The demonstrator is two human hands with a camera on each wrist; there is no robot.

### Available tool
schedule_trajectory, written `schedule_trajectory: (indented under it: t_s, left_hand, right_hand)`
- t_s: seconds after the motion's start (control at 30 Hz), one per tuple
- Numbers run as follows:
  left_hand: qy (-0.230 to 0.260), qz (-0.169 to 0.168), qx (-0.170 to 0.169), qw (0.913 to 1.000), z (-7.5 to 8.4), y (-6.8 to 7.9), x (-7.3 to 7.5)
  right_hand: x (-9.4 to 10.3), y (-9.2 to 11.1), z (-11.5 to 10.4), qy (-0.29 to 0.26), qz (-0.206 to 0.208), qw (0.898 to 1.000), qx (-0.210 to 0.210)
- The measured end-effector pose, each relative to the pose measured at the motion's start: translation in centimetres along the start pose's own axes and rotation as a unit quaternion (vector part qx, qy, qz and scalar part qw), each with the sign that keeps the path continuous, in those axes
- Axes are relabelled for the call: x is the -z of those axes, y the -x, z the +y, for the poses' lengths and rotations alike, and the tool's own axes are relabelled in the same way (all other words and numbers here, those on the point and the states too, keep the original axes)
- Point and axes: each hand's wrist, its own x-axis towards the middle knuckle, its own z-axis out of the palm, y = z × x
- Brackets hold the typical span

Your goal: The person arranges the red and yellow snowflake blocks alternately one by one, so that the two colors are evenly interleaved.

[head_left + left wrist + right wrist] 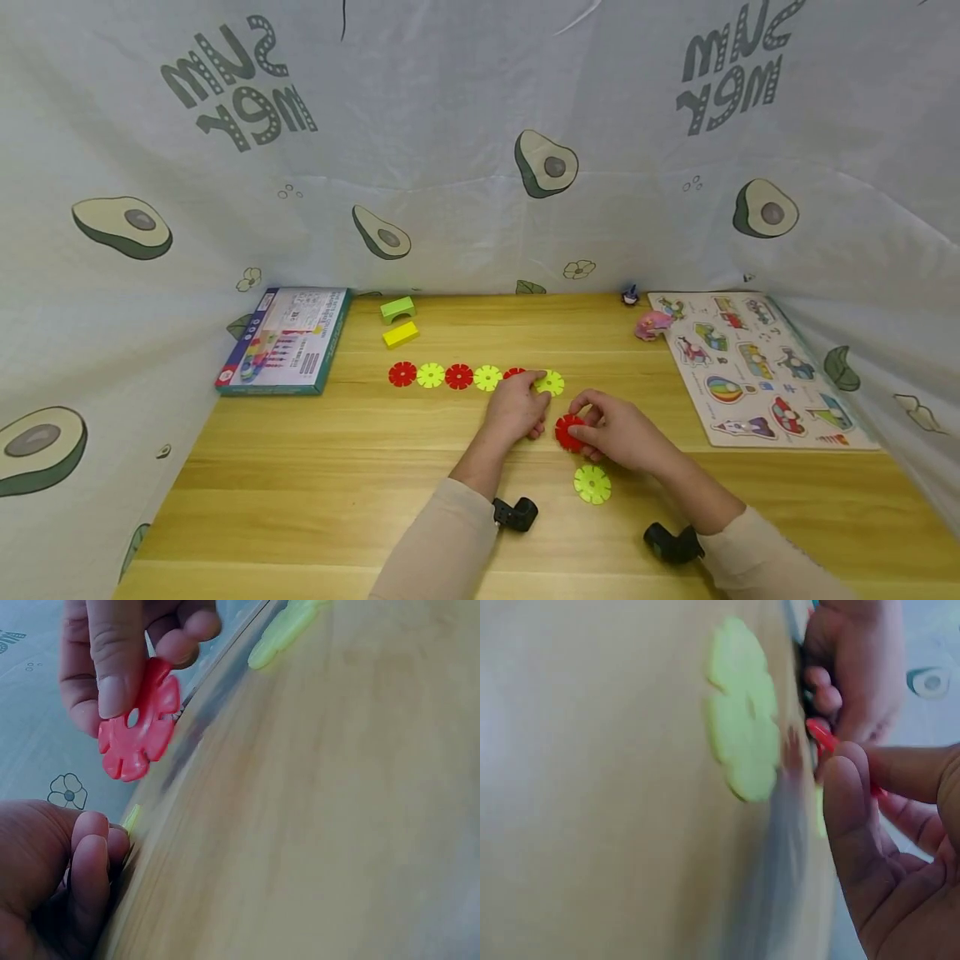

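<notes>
Notched plastic interlocking discs, alternately red and yellow, lie in a row across the table; a red disc (402, 374) is at its left end. My left hand (513, 404) has index finger and thumb at the edges of the yellow disc (553, 383) at the row's right end, and partly covers a red disc beside it. Just to the right and nearer, my right hand (618, 429) pinches another red disc (568, 433) between thumb and fingers. In the left wrist view that red disc (154, 735) is tilted above the table. A loose yellow disc (592, 484) lies below the right hand.
A flat boxed set (285, 342) lies at the back left, beside a green arch block (397, 309) and a yellow block (401, 335). At the right are a picture puzzle board (708, 408), a pink toy (651, 325) and a small dark figure (630, 295). Patterned cloth (450, 167) hangs behind.
</notes>
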Motion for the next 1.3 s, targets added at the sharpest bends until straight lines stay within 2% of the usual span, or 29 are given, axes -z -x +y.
schedule_trajectory:
  t_s: [0.2, 0.4, 0.53, 0.63, 0.73, 0.87, 1.03, 1.3]
  left_hand:
    - [0.000, 0.004, 0.009, 1.0000, 0.0, 0.0, 0.0]
    - [0.000, 0.003, 0.006, 1.0000, 0.1, 0.0, 0.0]
    - [0.002, 0.002, 0.004, 1.0000, 0.2, 0.0, 0.0]
    - [0.005, 0.002, 0.004, 1.0000, 0.2, 0.0, 0.0]
    - [0.009, 0.002, 0.006, 0.9999, 0.2, 0.0, -0.1]
    - [0.011, 0.001, 0.007, 0.9999, 0.1, 0.0, -0.2]
    - [0.006, -0.004, -0.007, 0.9999, 0.2, 0.1, -0.1]
    - [-0.014, -0.030, -0.034, 0.9989, 0.2, 0.7, 0.0]
  right_hand:
    - [1.9, -2.2, 0.3, -0.002, 0.023, 1.000, -0.017]
    - [3.1, -4.2, 0.7, 0.059, 0.046, 0.997, -0.014]
    - [3.4, -5.2, 0.8, 0.131, 0.067, 0.989, -0.008]
    - [3.5, -5.7, 0.7, 0.186, 0.089, 0.978, -0.003]
    - [3.5, -6.0, 0.7, 0.211, 0.098, 0.973, -0.004]
    - [3.5, -6.0, 0.8, 0.207, 0.098, 0.973, -0.015]
    - [3.8, -5.2, 0.9, 0.187, 0.094, 0.978, -0.014]
    - [3.2, -1.8, 1.8, 0.158, 0.045, 0.986, 0.024]
